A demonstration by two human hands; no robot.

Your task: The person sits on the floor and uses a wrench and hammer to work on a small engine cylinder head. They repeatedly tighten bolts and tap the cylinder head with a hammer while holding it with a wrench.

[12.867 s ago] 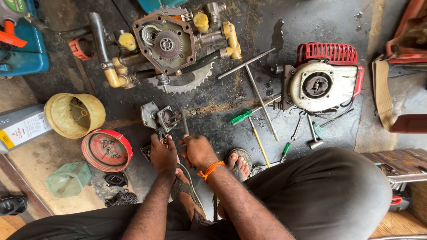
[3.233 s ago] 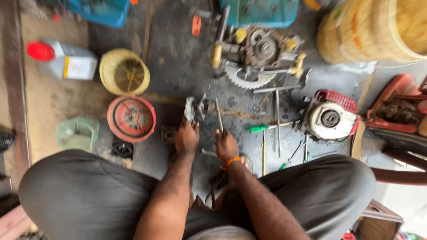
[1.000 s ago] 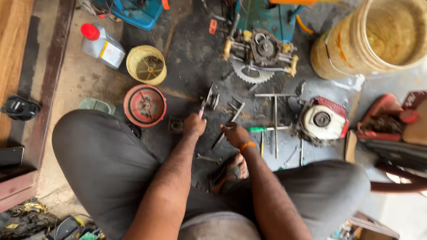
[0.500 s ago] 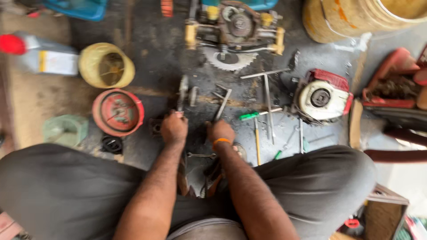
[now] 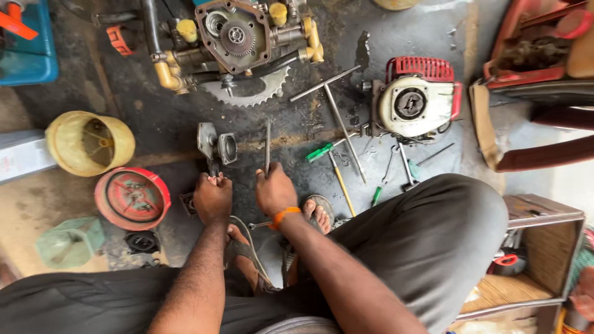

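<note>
I squat over a dark, oily floor. My left hand (image 5: 212,196) grips the lower end of a small grey metal engine part (image 5: 216,147) with a round bore, standing it on the floor. My right hand (image 5: 274,190), with an orange band at the wrist, is closed around a thin metal rod (image 5: 267,145) that points away from me, just right of the part. My sandalled feet (image 5: 315,213) show beneath my arms.
A gear pump assembly with a toothed sprocket (image 5: 244,37) lies ahead. A red-and-white small engine (image 5: 416,102) sits at right, with a T-handle wrench (image 5: 337,114) and screwdrivers (image 5: 340,179) beside it. A yellow bowl-shaped cover (image 5: 90,142) and a red round cover (image 5: 132,198) lie at left.
The view has steadied and drawn closer. Both hands stay on the metal part and the rod, which now stands straighter, pointing away from me.
</note>
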